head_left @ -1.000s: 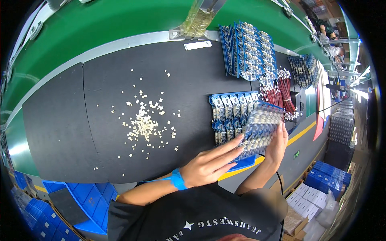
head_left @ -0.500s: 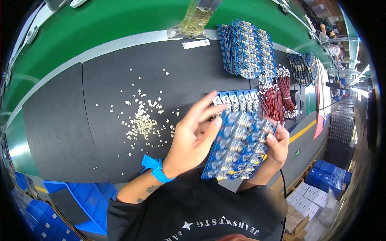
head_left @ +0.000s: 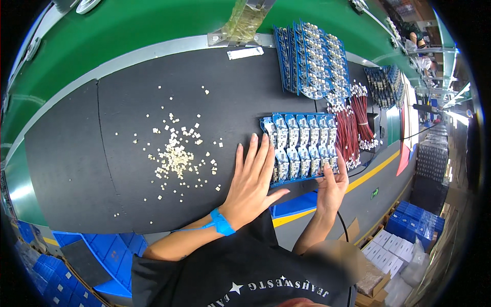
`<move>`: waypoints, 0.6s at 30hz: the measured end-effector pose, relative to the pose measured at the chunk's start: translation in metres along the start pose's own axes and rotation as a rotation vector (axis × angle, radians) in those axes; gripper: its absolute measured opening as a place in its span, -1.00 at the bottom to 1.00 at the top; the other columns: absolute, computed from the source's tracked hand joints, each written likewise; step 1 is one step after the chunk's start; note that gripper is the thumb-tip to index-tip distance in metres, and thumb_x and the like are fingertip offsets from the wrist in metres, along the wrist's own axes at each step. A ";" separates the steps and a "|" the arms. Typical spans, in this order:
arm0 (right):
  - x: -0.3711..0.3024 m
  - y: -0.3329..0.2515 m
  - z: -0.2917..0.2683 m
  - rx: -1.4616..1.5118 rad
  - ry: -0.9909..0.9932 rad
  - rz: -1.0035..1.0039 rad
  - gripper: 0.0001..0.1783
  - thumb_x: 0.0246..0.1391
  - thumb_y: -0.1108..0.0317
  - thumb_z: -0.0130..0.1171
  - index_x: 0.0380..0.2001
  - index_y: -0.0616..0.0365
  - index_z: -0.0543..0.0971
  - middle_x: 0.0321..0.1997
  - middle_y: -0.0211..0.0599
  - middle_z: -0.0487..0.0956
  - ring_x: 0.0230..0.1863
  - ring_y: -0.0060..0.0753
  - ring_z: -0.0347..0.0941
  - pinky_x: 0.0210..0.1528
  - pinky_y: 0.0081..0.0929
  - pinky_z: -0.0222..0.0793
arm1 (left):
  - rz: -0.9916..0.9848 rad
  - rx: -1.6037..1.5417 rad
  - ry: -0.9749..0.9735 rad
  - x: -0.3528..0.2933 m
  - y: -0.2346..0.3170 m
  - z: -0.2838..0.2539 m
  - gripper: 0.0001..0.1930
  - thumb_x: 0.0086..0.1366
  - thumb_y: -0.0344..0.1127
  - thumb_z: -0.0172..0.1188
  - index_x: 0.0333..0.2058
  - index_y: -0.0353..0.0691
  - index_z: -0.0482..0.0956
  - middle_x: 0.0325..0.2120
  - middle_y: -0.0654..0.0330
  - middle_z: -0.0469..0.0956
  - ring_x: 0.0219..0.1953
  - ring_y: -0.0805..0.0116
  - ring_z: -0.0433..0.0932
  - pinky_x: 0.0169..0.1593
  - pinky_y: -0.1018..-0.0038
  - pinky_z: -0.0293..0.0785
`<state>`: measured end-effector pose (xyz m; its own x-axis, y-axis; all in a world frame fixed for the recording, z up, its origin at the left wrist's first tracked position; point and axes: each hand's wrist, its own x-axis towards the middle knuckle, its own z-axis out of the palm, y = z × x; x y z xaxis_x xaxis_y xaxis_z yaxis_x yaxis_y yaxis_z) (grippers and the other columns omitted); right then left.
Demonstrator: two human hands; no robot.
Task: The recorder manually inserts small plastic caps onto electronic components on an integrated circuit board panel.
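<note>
Two bare hands flank a stack of blue circuit panels (head_left: 305, 145), which lies on the black-topped bench (head_left: 61, 148), right of the middle and close to the near edge. The left hand (head_left: 249, 183) is unclenched, its long fingers spread and reaching along the stack's left edge, its thumb pointing right beside the near left corner. The right hand (head_left: 331, 190) is at the near right corner, thumb on the near edge and another finger along the right side; whether it grips the panels or only touches them I cannot tell. A blue band (head_left: 222, 223) circles the left wrist.

The top panel bears two rows of white and silver parts. Just right of it lie red wires (head_left: 348, 135) with white ends, and beside these a tied red bundle (head_left: 362, 118). Beyond, towards the far edge, a group of blue boards (head_left: 314, 64) leans in layers, and a darker stack of boards (head_left: 383, 87) sits farther right. Well to the left of the hands, many small pale pieces (head_left: 176, 159) lie heaped in the middle and scattered around. A white strip (head_left: 245, 53) lies near the film-wrapped post (head_left: 245, 23)
</note>
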<state>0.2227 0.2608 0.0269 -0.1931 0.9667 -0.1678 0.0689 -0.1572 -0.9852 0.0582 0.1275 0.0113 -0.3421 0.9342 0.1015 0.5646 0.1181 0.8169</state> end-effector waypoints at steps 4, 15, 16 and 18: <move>0.001 -0.005 -0.005 -0.233 0.033 -0.114 -0.60 0.04 0.54 0.12 -0.01 0.40 0.41 -0.17 -0.26 0.53 -0.28 -0.68 0.43 -0.29 -0.74 0.35 | 0.028 0.062 0.020 0.000 -0.001 0.004 -0.09 -0.02 -0.03 0.31 0.16 -0.48 0.08 0.22 -0.24 -0.03 0.28 -0.14 -0.08 0.24 -0.11 -0.20; 0.018 0.009 -0.016 -0.399 -0.027 -0.197 -0.64 0.07 0.53 0.08 -0.03 0.37 0.44 -0.13 -0.28 0.49 -0.14 -0.59 0.39 -0.07 -0.67 0.26 | 0.156 0.057 0.055 -0.004 -0.002 0.006 -0.32 0.00 -0.15 0.30 0.07 -0.35 0.31 0.20 -0.15 0.06 0.26 -0.08 0.05 0.20 -0.16 -0.10; 0.020 0.011 -0.020 -0.461 -0.029 -0.217 -0.64 0.07 0.52 0.09 -0.03 0.36 0.44 -0.14 -0.29 0.48 -0.14 -0.59 0.38 -0.09 -0.67 0.26 | 0.152 0.055 0.059 -0.003 -0.002 0.006 -0.32 0.00 -0.15 0.30 0.07 -0.35 0.31 0.20 -0.15 0.07 0.26 -0.07 0.05 0.21 -0.15 -0.10; 0.020 0.011 -0.021 -0.535 -0.030 -0.212 -0.66 0.07 0.50 0.11 -0.05 0.33 0.47 -0.18 -0.30 0.47 -0.15 -0.59 0.37 -0.15 -0.67 0.27 | 0.145 0.051 0.064 -0.003 -0.003 0.009 -0.33 0.01 -0.15 0.29 0.07 -0.35 0.30 0.20 -0.14 0.07 0.26 -0.06 0.06 0.21 -0.14 -0.10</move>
<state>0.2403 0.2823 0.0133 -0.2838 0.9586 0.0231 0.5092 0.1711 -0.8434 0.0647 0.1278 0.0035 -0.3006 0.9195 0.2533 0.6482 0.0022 0.7614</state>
